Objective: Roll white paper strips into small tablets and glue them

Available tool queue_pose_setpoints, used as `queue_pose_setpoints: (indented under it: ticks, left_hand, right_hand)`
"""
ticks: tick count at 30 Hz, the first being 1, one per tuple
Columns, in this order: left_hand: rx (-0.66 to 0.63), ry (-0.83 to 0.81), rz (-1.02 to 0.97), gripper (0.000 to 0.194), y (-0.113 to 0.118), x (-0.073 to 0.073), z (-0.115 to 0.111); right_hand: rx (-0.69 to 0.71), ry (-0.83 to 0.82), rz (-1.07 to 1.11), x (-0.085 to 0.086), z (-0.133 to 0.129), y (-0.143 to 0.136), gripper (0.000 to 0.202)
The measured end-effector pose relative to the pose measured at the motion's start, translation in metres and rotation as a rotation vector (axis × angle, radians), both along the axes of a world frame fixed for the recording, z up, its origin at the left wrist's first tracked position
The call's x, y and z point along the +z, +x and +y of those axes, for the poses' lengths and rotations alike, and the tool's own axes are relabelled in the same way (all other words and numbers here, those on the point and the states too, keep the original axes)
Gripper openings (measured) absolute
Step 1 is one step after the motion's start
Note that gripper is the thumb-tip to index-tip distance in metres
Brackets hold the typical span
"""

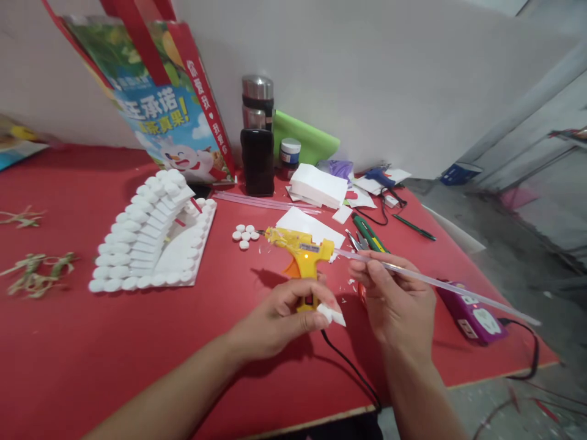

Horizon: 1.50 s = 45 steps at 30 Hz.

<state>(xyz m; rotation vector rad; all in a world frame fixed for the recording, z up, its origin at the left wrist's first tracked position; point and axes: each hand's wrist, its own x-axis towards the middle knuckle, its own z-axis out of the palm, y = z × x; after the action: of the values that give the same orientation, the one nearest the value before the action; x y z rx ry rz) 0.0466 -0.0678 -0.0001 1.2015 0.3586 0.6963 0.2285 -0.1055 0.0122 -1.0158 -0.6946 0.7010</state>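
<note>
Yellow glue gun [316,249], crusty, light lit; fingers of my left hand [279,311] pinch white scrap [331,315], my right hand [400,299] grasps clear stick [463,290].

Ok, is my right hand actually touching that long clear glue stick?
Touching. The head view shows your right hand pinching the clear glue stick between thumb and fingers, behind the yellow glue gun.

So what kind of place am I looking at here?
Probably a craft workspace: there's a yellow glue gun, a white staircase model and a green utility knife.
</note>
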Motion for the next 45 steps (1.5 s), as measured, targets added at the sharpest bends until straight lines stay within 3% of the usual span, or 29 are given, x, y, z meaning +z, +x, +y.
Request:
queue_pose_setpoints:
  ticks: [4,15,28,35,45]
  left_hand:
    - [-0.034,0.153,0.049,0.015,0.001,0.006,-0.005]
    - [-0.078,0.321,0.117,0.016,-0.004,0.008,-0.004]
    - [-0.096,0.315,0.115,0.016,-0.005,0.008,-0.003]
    - [-0.069,0.261,0.069,0.011,-0.004,0.009,-0.004]
    - [-0.082,0.251,0.075,0.015,-0.007,0.012,-0.001]
  right_hand:
    - [-0.076,-0.014,-0.111,0.004,-0.008,-0.002,0.009]
    - [0.073,-0.049,-0.037,0.013,-0.014,-0.003,0.007]
    - [0.061,-0.104,0.060,0.018,-0.014,-0.014,0.017]
    - [0.135,-0.056,0.052,0.014,-0.011,-0.011,0.013]
    - [0.115,-0.096,-0.109,0.018,-0.006,0.002,0.018]
